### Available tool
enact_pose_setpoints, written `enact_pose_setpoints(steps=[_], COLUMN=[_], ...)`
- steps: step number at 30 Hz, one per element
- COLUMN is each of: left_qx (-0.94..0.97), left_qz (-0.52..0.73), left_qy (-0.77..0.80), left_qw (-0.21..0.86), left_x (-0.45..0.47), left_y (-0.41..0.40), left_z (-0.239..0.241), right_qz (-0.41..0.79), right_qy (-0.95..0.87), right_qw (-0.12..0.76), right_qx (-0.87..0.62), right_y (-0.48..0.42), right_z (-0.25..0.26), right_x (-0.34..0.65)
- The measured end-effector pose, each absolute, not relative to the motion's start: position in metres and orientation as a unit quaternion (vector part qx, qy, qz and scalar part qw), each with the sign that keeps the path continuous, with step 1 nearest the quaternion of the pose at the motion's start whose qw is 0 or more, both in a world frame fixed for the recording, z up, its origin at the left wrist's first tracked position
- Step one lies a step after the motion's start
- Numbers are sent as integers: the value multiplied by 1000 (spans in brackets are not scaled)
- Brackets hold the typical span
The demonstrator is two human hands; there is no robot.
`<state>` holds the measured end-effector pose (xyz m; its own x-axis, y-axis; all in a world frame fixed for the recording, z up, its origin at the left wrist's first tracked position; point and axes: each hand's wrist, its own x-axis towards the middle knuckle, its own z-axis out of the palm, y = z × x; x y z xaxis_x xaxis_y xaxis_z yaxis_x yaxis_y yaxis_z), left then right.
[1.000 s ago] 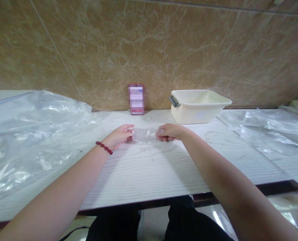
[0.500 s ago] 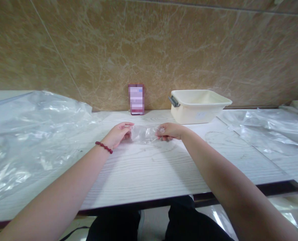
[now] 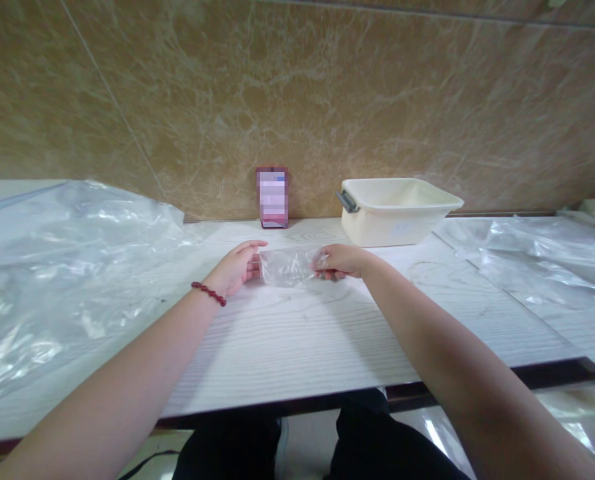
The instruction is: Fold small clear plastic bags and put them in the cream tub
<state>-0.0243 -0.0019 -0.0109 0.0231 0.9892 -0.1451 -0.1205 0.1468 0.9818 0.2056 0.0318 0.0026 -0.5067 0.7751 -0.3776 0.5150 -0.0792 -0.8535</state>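
A small clear plastic bag point(image 3: 288, 268) is held just above the white wood-grain table point(image 3: 297, 347). My right hand point(image 3: 340, 261) pinches its right end between thumb and fingers. At the bag's left edge is my left hand point(image 3: 238, 268), its thumb and fingers apart. Its fingertips come up to that edge; whether they touch it I cannot tell. A dark red bead bracelet point(image 3: 208, 293) circles the left wrist.
A cream plastic bin point(image 3: 392, 223) with a grey latch stands behind my right hand. A phone point(image 3: 273, 199) leans upright against the brown marbled wall point(image 3: 297, 100). Clear plastic bags lie in a large heap point(image 3: 87, 267) at left and another heap point(image 3: 537, 257) at right.
My left hand's fingers have spread and drawn slightly back from the bag's left edge. My right hand keeps its pinch, nearly still.
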Motion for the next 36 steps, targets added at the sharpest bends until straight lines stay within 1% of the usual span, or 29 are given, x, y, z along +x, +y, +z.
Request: enact_pose_setpoints(steps=[5, 9, 11, 13, 17, 20, 24, 27, 31, 36], left_qx=[480, 489, 513, 575, 718, 793, 867, 878, 874, 872], left_qz=[450, 434, 426, 405, 335, 270, 164, 107, 70, 55], left_qy=[519, 552, 567, 587, 584, 535, 463, 459, 474, 480], left_qw=[545, 518, 484, 401, 179, 108, 85, 81, 79, 72], left_x=[-23, -23, -26, -29, -29, -20, -8, -8, -13, -15], left_y=[-4, -2, 0, 2, -2, -7, -10, -8, -5, -6], left_z=[-13, -17, -19, -20, -17, -16, -23, -29, -32, -32], right_qz=[536, 513, 506, 504, 500, 499, 500, 502, 491, 422], right_qy=[-671, -672, -673, -675, -676, -677, -678, -674, -675, -698], right_qw=[111, 88, 83, 83, 81, 90, 92, 82, 68, 53], right_qx=[-500, -527, -532, -532, -535, -534, -531, -536, -546, -576], right_y=[31, 32, 33, 34, 32, 30, 29, 30, 30, 30], right_z=[3, 1, 0, -1, 0, 2, 2, 2, 3, 5], right_x=[205, 205, 205, 205, 204, 202, 201, 202, 202, 205])
